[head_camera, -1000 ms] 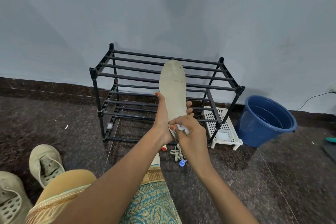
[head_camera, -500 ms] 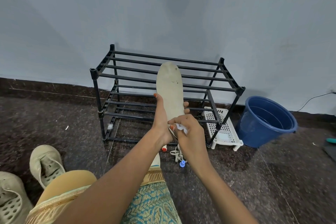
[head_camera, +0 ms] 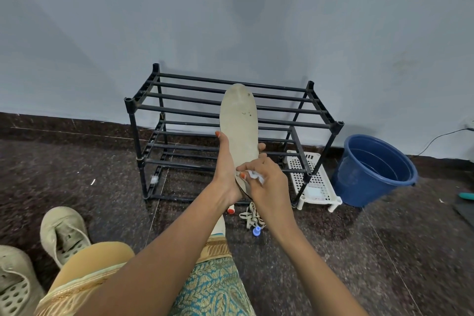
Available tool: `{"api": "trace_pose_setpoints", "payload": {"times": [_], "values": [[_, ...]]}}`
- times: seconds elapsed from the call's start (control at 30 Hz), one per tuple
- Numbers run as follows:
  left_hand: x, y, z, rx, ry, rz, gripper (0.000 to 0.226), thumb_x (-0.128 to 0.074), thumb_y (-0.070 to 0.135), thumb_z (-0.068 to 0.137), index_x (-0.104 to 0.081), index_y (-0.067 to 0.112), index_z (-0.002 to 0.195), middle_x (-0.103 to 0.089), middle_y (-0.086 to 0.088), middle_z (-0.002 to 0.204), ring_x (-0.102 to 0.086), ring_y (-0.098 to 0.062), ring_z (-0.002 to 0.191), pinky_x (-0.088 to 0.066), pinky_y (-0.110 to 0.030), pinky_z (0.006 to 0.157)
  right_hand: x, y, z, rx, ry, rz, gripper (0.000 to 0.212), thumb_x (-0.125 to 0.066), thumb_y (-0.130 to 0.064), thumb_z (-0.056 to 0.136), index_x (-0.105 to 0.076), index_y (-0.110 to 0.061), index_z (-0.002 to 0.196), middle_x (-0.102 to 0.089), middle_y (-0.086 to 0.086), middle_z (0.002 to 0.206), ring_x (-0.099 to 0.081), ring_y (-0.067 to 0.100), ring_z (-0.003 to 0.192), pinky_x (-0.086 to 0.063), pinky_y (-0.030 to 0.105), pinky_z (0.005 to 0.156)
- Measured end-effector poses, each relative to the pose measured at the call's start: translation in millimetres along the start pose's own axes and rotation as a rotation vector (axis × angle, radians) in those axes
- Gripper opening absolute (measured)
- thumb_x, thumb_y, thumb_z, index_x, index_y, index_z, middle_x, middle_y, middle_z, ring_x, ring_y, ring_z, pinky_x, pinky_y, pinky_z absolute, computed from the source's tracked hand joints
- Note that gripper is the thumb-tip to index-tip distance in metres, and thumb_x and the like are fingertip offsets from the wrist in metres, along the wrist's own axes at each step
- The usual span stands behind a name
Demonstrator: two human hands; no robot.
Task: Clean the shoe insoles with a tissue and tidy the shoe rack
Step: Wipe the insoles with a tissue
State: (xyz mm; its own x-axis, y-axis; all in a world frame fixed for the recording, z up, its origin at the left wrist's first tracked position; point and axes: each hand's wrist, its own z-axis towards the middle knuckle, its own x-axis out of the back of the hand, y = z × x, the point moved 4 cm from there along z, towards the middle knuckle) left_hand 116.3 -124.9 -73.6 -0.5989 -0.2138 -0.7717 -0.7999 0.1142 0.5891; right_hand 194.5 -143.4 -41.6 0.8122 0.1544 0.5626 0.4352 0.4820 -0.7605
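A pale blue wall [head_camera: 230,20] meets a dark speckled floor [head_camera: 359,251], and against that wall stands a black two-tier shoe rack [head_camera: 179,110] of bare bars. Just to the right of it sits a blue bucket [head_camera: 369,177], with a white perforated plastic tray [head_camera: 315,179] on the floor between bucket and rack, partly behind the rack's front right leg. At the lower left lie two beige shoes [head_camera: 64,231], openings up, beside the person's knee. The beige insole [head_camera: 238,123] is held upright in front of the rack, toe end up, with a few dark specks near the toe. The left hand [head_camera: 225,161] grips its lower half, thumb along the left edge and fingers curled round the back to show at the right edge. The right hand [head_camera: 266,182] pinches a crumpled white tissue [head_camera: 255,176] with its fingers clamped on it, pressed to the insole's heel end. Below the hands, pale shoelaces [head_camera: 252,215] lie in a heap beside a small blue cap [head_camera: 256,231].
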Motion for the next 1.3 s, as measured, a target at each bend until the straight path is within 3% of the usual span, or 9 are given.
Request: {"api": "trace_pose_setpoints", "payload": {"times": [0.17, 0.3, 0.47, 0.63, 0.77, 0.93, 1.03, 1.13, 1.3], "values": [[-2, 0, -1, 0.003, -0.037, -0.081, 0.096, -0.015, 0.083, 0.077, -0.072, 0.005, 0.075, -0.060, -0.007, 0.066, -0.055, -0.015, 0.053, -0.049, -0.023, 0.056, 1, 4, -10, -0.014, -0.046, 0.028, 0.020, -0.060, 0.003, 0.081, -0.070, -0.014, 0.083, -0.054, -0.011, 0.084, -0.053, 0.017, 0.095, -0.039, 0.017, 0.077], [-4, 1, 0, -0.023, -0.059, -0.123, 0.096, -0.018, 0.083, 0.077, -0.073, 0.005, 0.073, -0.059, -0.007, 0.068, -0.051, -0.015, 0.054, -0.046, -0.024, 0.055, 4, 5, -19, -0.006, -0.050, 0.044, 0.021, -0.060, 0.004, 0.080, -0.071, -0.015, 0.081, -0.055, -0.016, 0.083, -0.055, 0.015, 0.092, -0.040, 0.017, 0.080], [-4, 0, 2, -0.005, -0.049, -0.098, 0.092, -0.015, 0.082, 0.078, -0.061, 0.004, 0.089, -0.058, -0.007, 0.068, -0.053, -0.015, 0.054, -0.048, -0.022, 0.054, 6, 2, -14, 0.017, -0.026, 0.000, 0.020, -0.061, 0.003, 0.080, -0.071, -0.015, 0.080, -0.052, -0.019, 0.082, -0.053, 0.015, 0.092, -0.042, 0.020, 0.080], [-1, -1, 1, 0.012, -0.004, 0.032, 0.095, -0.011, 0.082, 0.077, -0.066, 0.005, 0.081, -0.063, -0.008, 0.065, -0.061, -0.017, 0.054, -0.050, -0.029, 0.064, 5, 3, 1, 0.036, 0.024, -0.087, 0.016, -0.061, 0.002, 0.080, -0.071, -0.010, 0.084, -0.059, 0.002, 0.088, -0.051, 0.018, 0.093, -0.033, 0.004, 0.075], [-1, 0, -1, 0.014, -0.006, 0.002, 0.095, -0.012, 0.081, 0.078, -0.069, 0.005, 0.079, -0.063, -0.008, 0.066, -0.060, -0.016, 0.053, -0.051, -0.026, 0.060, 4, 2, -5, 0.047, 0.002, -0.081, 0.017, -0.061, 0.001, 0.081, -0.071, -0.012, 0.085, -0.050, -0.012, 0.081, -0.050, 0.015, 0.091, -0.034, 0.007, 0.074], [-2, 0, 0, 0.006, -0.022, -0.068, 0.095, -0.014, 0.083, 0.077, -0.063, 0.003, 0.087, -0.058, -0.008, 0.067, -0.054, -0.015, 0.055, -0.047, -0.025, 0.063, 7, 5, -15, 0.050, -0.030, -0.040, 0.018, -0.063, 0.002, 0.079, -0.072, -0.014, 0.081, -0.052, -0.021, 0.081, -0.054, 0.017, 0.090, -0.041, 0.023, 0.080], [-3, 0, 0, -0.001, -0.017, -0.084, 0.095, -0.015, 0.083, 0.078, -0.064, 0.002, 0.086, -0.060, -0.009, 0.066, -0.057, -0.016, 0.056, -0.049, -0.026, 0.065, 9, 6, -15, 0.032, -0.050, -0.071, 0.019, -0.063, 0.001, 0.079, -0.071, -0.015, 0.080, -0.051, -0.023, 0.080, -0.051, 0.014, 0.090, -0.036, 0.010, 0.077], [-3, 0, 0, 0.002, -0.014, -0.035, 0.095, -0.014, 0.081, 0.078, -0.065, 0.002, 0.089, -0.066, -0.011, 0.068, -0.065, -0.019, 0.059, -0.054, -0.031, 0.071, 9, 4, -9, 0.034, -0.057, -0.112, 0.015, -0.061, -0.001, 0.081, -0.070, -0.013, 0.084, -0.057, -0.010, 0.083, -0.048, 0.013, 0.090, -0.032, 0.004, 0.072], [-4, 0, -2, 0.004, -0.007, 0.069, 0.096, -0.006, 0.079, 0.080, -0.066, 0.005, 0.091, -0.070, -0.011, 0.074, -0.069, -0.020, 0.065, -0.055, -0.030, 0.068, 10, 6, 4, 0.020, 0.061, -0.121, 0.014, -0.063, -0.003, 0.081, -0.069, -0.010, 0.091, -0.064, 0.006, 0.097, -0.051, 0.018, 0.096, -0.032, 0.015, 0.076]]}}
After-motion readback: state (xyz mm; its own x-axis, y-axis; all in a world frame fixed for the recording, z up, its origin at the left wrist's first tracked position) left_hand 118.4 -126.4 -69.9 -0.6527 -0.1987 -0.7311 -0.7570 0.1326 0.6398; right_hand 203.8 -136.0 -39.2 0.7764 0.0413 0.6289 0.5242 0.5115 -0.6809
